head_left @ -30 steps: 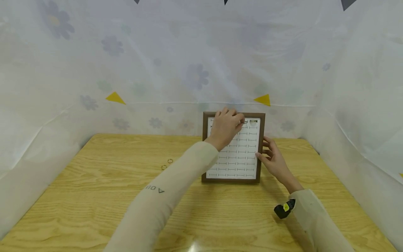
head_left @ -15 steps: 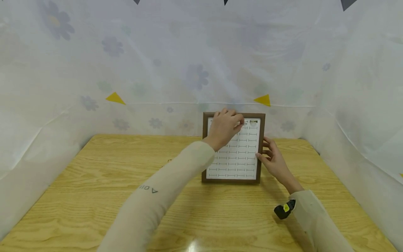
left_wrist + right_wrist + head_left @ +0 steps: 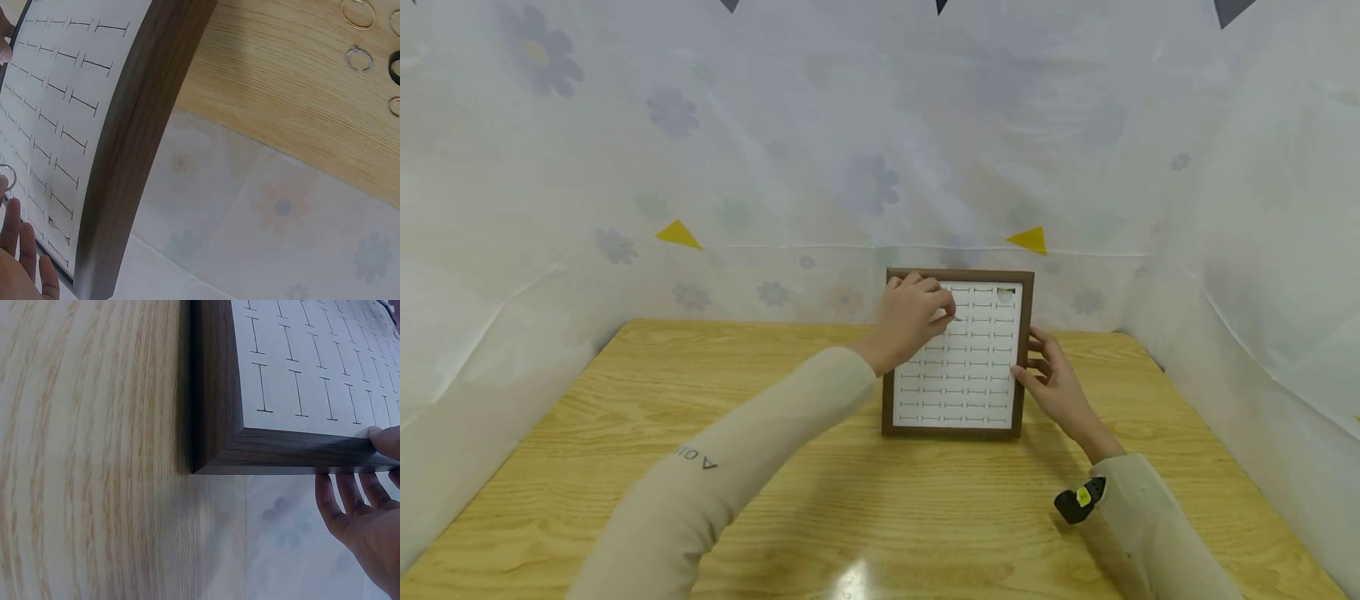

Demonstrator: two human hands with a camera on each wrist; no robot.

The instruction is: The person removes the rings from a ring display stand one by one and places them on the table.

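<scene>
Display board: a dark wooden-framed board with a white face ruled in rows of short black slot marks stands tilted at the back of the wooden table, just in front of the floral plastic sheeting.
Left hand: the left hand is over the upper left part of the white face, fingers curled with thumb and fingertips drawn together at a slot. Whether they pinch anything cannot be told from the head view; the left wrist view shows a small metal ring at the fingertips, against the face.
Right hand: the right hand steadies the board's right edge, thumb on the frame front, the straight fingers spread behind it.
Mounted item: one pale ring-like piece sits in the top right slot, apart from the left hand.
Loose rings: several small rings lie on the table beside the board's left side; in the head view the left forearm hides them.
Obstructions: the left forearm crosses the table diagonally and covers the board's left frame edge.
Other: a black and yellow wrist device sits at the right sleeve cuff.
</scene>
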